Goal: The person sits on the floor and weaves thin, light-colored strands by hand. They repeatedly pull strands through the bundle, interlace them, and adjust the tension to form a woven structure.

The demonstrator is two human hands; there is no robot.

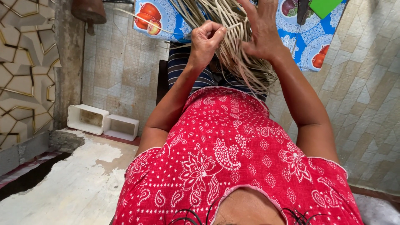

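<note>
Head cam looks straight down the person's front. Left hand (207,41) at abt 12 o'clock of frame, clenched into a fist, pinching one pale strip (233,26) that runs off to its 3 o'clock, w/ thumb pressed over the curled fingers. Right hand (261,31) just at 3 o'clock of the left, fingers spread & half-bent, palm against the weave (233,46); fingertips go out the top edge, so can't tell if it grips a strand or only steadies the bundle.

Weave = flat tan strips, interlaced near the top of frame, loose ends hanging in a fringe toward 5 o'clock, down past the right wrist. It sits between the two hands, touching both, over the lap. One thin stray strip arcs out toward 10 o'clock across the cloth (160,18).

Cloth is blue & white w/ red fruit prints, at 12 o'clock behind the weave, showing on both sides of it. Green flat thing (324,6) on it at 1 o'clock, cut by the frame edge.

Red paisley top (225,158) fills the lower centre; striped dark garment (183,66) shows under the left forearm.

Two white open boxes (102,121) at 9 o'clock, side by side & touching, on tiled floor (121,62), well apart from the hands. Brown rounded object (88,10) at 11 o'clock, kind unclear.
</note>
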